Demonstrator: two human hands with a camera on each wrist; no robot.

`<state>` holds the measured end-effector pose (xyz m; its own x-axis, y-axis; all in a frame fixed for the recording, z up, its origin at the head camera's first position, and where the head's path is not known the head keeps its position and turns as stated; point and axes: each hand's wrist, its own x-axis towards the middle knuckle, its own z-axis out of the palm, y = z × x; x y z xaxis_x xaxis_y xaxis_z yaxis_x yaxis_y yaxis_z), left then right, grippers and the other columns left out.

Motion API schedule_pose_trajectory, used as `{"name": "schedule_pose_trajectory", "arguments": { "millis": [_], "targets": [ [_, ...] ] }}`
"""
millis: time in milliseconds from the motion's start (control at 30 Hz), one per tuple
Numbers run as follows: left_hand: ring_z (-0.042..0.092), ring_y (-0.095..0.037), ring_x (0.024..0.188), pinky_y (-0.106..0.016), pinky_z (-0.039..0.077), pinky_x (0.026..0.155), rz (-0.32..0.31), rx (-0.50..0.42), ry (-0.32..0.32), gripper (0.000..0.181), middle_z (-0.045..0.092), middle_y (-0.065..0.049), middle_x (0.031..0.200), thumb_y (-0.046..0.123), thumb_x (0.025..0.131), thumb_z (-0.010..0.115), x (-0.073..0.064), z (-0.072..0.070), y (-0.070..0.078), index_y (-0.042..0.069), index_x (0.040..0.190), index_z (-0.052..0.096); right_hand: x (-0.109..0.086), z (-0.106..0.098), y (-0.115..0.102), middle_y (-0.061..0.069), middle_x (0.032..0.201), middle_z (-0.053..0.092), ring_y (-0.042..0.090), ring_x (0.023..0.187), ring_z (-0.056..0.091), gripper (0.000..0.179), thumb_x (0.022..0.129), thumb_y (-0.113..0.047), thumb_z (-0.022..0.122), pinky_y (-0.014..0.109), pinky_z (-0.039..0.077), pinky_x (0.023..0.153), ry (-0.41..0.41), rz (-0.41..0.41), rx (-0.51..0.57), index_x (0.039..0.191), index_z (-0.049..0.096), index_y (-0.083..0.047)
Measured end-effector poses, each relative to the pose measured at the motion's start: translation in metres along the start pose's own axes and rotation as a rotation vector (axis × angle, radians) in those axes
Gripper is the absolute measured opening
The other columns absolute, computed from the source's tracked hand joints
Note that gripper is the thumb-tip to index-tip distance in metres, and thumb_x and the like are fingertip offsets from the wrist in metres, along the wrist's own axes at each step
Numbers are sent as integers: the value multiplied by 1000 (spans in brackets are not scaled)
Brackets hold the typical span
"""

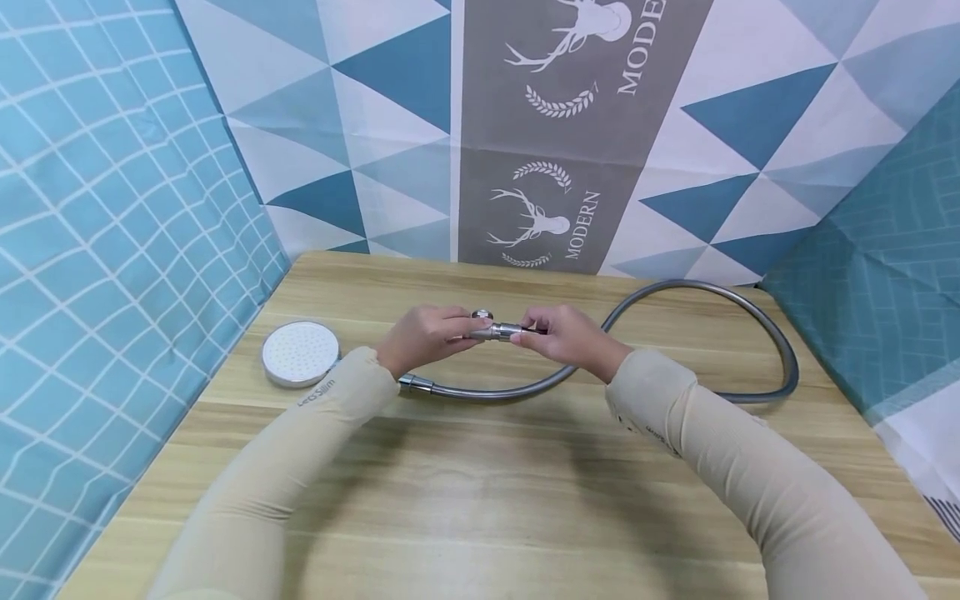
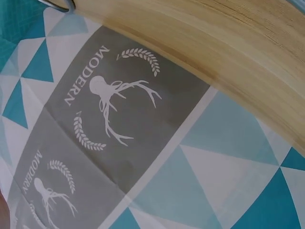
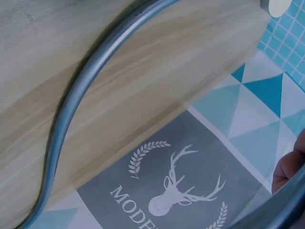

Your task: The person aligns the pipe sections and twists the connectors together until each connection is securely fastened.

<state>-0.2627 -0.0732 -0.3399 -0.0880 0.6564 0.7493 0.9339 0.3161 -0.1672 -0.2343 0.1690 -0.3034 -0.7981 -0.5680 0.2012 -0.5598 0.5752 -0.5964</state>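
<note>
A small chrome fitting (image 1: 501, 332) with a round end (image 1: 482, 315) is between the two hands, above the table. My left hand (image 1: 422, 337) pinches its left part. The right hand (image 1: 573, 340) grips the right part between thumb and fingers; a dark piece shows there, partly hidden. In the right wrist view a grey hose (image 3: 279, 207) passes close to the right fingers (image 3: 288, 169); whether the hand holds it I cannot tell. A round white shower head (image 1: 300, 352) lies left of the left hand, its handle hidden by the sleeve.
A grey metal hose (image 1: 690, 285) loops over the wooden table (image 1: 465, 492), passing beneath the right forearm. Its chrome end connector (image 1: 416, 383) lies under the left wrist. Patterned cloth (image 1: 405, 100) hangs at the back, with blue checked cloth (image 1: 112, 208) on the left.
</note>
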Motion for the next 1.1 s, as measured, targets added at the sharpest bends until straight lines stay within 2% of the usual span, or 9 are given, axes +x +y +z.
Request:
{"name": "schedule_pose_trajectory", "arguments": {
  "millis": [67,167,267,333,433,567,633,767,1100],
  "targets": [
    [68,-17,63,-25,55,60,-3,-1,6,36,72,-9,80,3,65,88,0,-2,-1,3,98,74,1,2,-1,-4,55,43,9,49,35,22,88,-16,73,23,29,47,20,-29,-56,102,65,-1],
    [68,-17,64,-26,56,60,-5,-3,7,36,72,-9,80,3,65,88,1,-5,-2,4,99,74,-1,7,3,-1,57,52,8,45,40,42,83,-24,79,23,33,44,107,-201,-307,115,60,-4],
    [69,-17,65,-26,56,61,-6,-7,7,35,72,-9,80,4,66,88,2,-5,-3,4,99,74,-3,12,9,2,62,63,9,41,46,41,80,-25,81,23,36,40,283,-436,-593,111,60,-8],
    [69,-17,66,-26,56,62,-5,-10,10,35,72,-8,81,4,66,88,3,-5,-2,4,99,74,-3,16,14,3,63,67,10,38,47,36,79,-21,81,24,34,38,404,-557,-703,105,60,-10],
    [70,-17,67,-27,56,63,-6,-17,15,35,72,-8,81,4,67,87,5,-5,-1,4,99,74,-1,19,20,5,59,65,13,36,47,30,77,-15,80,25,34,36,519,-657,-714,101,61,-10],
    [69,-17,66,-27,56,63,-8,-23,13,34,72,-9,80,4,67,87,7,-6,0,4,99,74,1,20,24,5,52,60,15,33,44,13,96,-22,61,26,33,34,595,-731,-687,99,62,-9],
    [69,-17,66,-26,56,62,-6,-21,11,34,71,-9,80,4,68,87,8,-7,0,4,99,74,2,20,25,5,51,58,15,32,43,25,103,-28,48,26,33,34,612,-750,-683,99,64,-9],
    [68,-17,65,-26,56,62,5,-11,9,35,71,-9,79,4,67,88,9,-8,0,4,99,74,1,19,25,7,52,61,16,32,45,38,104,-34,41,26,33,34,627,-761,-696,97,66,-7],
    [67,-16,62,-25,55,60,33,2,9,36,71,-9,78,4,65,88,10,-8,-1,5,98,74,1,18,25,8,54,63,16,34,49,48,105,-39,38,26,35,34,600,-755,-721,94,70,-5]
  ]
}}
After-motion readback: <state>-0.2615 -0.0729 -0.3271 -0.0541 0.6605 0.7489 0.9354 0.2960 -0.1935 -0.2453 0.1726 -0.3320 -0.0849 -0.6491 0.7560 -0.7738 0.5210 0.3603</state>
